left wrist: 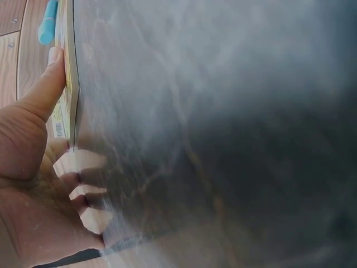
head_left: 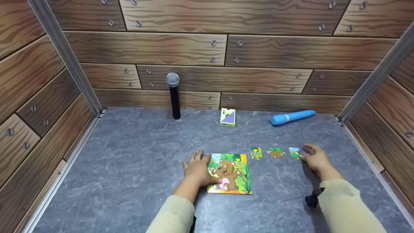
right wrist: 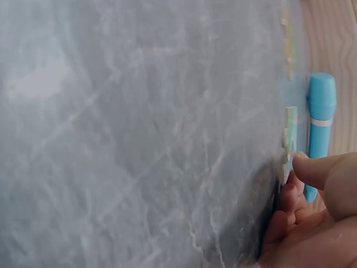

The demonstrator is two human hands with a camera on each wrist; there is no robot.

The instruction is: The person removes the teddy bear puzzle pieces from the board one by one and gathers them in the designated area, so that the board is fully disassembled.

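A puzzle (head_left: 228,173) with a brown bear picture lies flat on the grey table. My left hand (head_left: 198,170) rests at its left side, thumb laid over the picture and the other fingers spread on the tabletop. In the left wrist view, the thumb (left wrist: 47,84) presses the board's face near its edge. Right of the board, three loose puzzle pieces lie in a row: one with yellow (head_left: 256,153), a brown and green one (head_left: 276,152), and a blue and green one (head_left: 294,152). My right hand (head_left: 317,160) is beside the last, thumb tip at its edge, forefinger held apart.
A black microphone (head_left: 175,100) with a silver head stands upright at the back. A card box (head_left: 228,117) lies near the back middle, and a blue torch-shaped object (head_left: 292,117) lies at the back right. Wood-patterned walls (head_left: 181,48) enclose the table.
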